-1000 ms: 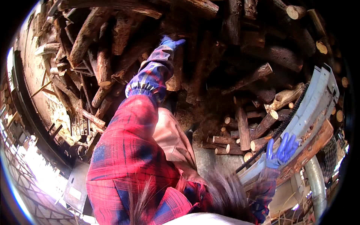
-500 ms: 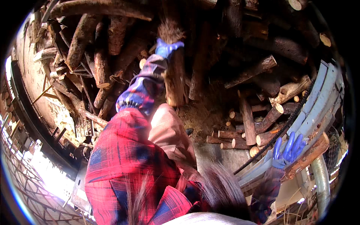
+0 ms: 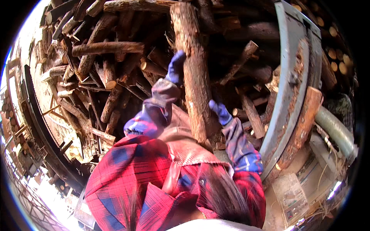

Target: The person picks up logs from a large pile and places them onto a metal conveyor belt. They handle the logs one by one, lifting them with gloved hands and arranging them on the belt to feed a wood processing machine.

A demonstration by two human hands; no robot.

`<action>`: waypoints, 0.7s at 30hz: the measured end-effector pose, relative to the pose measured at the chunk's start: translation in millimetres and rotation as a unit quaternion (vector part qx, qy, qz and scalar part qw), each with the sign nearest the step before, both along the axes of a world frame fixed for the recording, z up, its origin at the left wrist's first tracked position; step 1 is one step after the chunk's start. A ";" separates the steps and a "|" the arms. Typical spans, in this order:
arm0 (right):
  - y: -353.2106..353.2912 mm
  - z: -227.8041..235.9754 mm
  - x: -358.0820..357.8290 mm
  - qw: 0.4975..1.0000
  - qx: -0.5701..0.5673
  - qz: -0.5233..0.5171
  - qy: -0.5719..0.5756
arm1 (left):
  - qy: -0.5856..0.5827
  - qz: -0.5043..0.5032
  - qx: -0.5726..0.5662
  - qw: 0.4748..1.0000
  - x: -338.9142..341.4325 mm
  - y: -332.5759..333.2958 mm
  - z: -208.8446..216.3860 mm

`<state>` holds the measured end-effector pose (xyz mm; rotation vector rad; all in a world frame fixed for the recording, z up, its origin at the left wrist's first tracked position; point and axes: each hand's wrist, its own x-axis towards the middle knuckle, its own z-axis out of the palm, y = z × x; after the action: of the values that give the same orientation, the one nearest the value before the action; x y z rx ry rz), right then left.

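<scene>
1. Nearest: red-and-navy plaid shirt and pinkish-brown apron. The log's lower end overlapped the apron's upper edge in view; couldn't tell if it touched.
2. Right hand, in a blue glove: beside the log's right edge, low down. One digit pointed up at the bark, the rest bunched or hidden. Couldn't tell contact or grip.
3. Left hand, in a blue glove: at the log's left edge, higher up. Fingertips met the bark; blurred, so couldn't tell whether they wrapped behind.
4. Long brown rough-barked log: between the hands, running away from the body, over the pile. Judgement: heavy, stiff, not fragile; bark grippy but flaky, could shed under the gloves. Best hold: one hand each side of mid-length, palms partly under, clear of loose bark.
5. Right side: blue-grey metal channel, short reddish-brown log along its outer side.
6. Beyond: jumbled pile of cut logs, far left.
</scene>
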<state>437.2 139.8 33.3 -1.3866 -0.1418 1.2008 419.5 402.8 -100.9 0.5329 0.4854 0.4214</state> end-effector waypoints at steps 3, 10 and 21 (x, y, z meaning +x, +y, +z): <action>-73.7 -40.7 -13.8 0.976 0.059 -0.130 0.166 | -0.160 -0.188 -0.415 0.875 31.9 -11.7 103.8; -99.3 112.4 -9.6 0.912 0.232 -0.129 0.312 | -0.132 -0.161 -0.163 0.964 71.9 -83.9 228.6; -222.3 233.4 172.6 0.960 0.138 -0.088 -0.226 | -0.160 -0.255 0.175 0.937 194.7 -186.5 400.3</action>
<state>609.7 -82.5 266.7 -1.3714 -0.4789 0.6717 614.2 216.3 299.4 0.8899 -0.0566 0.0862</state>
